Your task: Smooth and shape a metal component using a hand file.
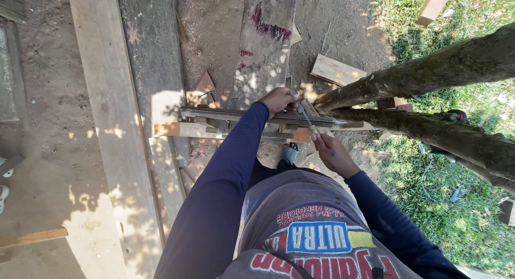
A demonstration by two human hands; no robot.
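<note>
A long dark saw blade (252,117) lies edge-up, clamped between wooden strips (182,130) on a rough stand. Across it slants a thin metal file (306,118). My left hand (279,99) pinches the file's far tip, just beyond the blade. At the near side, my right hand (331,154) is closed on the file's pale handle. Both arms are in dark blue sleeves. My foot in a sandal (288,153) shows below the clamp.
Two mossy tree trunks (429,75) reach in from the right, touching the clamp's end. Long planks (107,123) lie on the dirt at left, one board with red marks (265,43) behind. Wood offcuts (337,71) sit near grass at right.
</note>
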